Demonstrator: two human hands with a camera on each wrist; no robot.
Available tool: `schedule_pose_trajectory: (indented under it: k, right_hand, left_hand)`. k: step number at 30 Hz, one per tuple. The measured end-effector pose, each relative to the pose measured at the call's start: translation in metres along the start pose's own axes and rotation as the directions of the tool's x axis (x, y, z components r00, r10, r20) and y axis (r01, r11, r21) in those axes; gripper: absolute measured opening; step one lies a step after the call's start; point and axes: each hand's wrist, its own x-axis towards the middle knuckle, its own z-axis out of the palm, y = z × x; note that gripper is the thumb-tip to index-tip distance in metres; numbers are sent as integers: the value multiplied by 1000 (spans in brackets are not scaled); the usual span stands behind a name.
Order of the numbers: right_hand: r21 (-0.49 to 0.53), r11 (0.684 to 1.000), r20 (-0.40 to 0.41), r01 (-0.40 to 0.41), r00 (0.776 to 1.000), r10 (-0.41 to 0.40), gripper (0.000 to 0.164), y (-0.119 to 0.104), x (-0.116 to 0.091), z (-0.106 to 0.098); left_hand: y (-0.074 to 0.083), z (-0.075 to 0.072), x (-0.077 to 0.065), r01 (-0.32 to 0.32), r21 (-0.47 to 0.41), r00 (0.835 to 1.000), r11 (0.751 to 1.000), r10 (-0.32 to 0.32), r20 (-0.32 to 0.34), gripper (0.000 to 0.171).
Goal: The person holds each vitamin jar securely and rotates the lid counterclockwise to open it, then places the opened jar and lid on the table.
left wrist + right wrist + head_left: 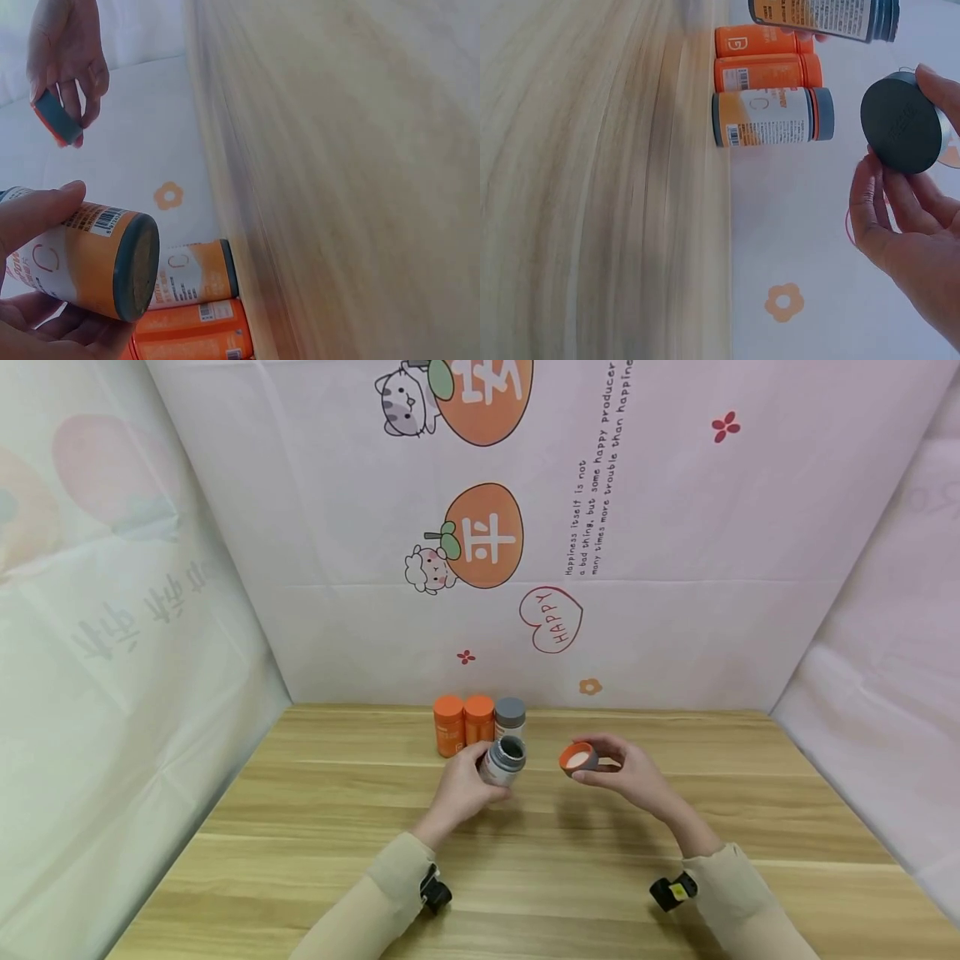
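My left hand (463, 787) grips an uncapped pill bottle (501, 767) with a grey neck and a white and orange label. The bottle tilts, and its dark open mouth shows in the head view. To the right, my right hand (626, 770) pinches a grey screw cap (588, 760) by its edge, thumb on one side and fingers on the other. An orange rim and white lining line the cap's inside, which faces up and left. In the right wrist view the cap's flat grey top (901, 124) shows. Bottle and cap are held apart above the table.
Behind the left hand, two orange bottles (449, 727) and a capped grey-lidded bottle (511, 713) stand side by side near the back edge of the wooden table (360, 860). A printed white cloth (337, 643) hangs behind, with more cloth at both sides.
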Motion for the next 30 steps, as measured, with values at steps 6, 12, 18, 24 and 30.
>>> schedule_pose_trajectory:
  k: [6,12,18,24,30]
  right_hand:
    - [-23,1000,-19,1,1000,-1,56,6,0,-4]
    - [-18,999,-24,36,999,-36,57,12,-2,-7]
    - [12,1000,-33,25,999,-25,58,15,-3,-10]
    - [9,1000,-40,5,999,-4,58,18,-4,-14]
    - [-43,999,-71,-24,997,21,58,21,-4,-18]
  left_hand:
    - [-5,-7,2,22,-17,1000,1000,-22,-22,56]
    - [-10,-16,4,27,-35,999,999,-28,-26,56]
    - [-15,-22,4,55,-42,998,998,-56,-36,57]
    - [-21,-27,6,87,-45,995,995,-89,-48,56]
    - [-26,-31,7,95,-42,994,995,-97,-59,58]
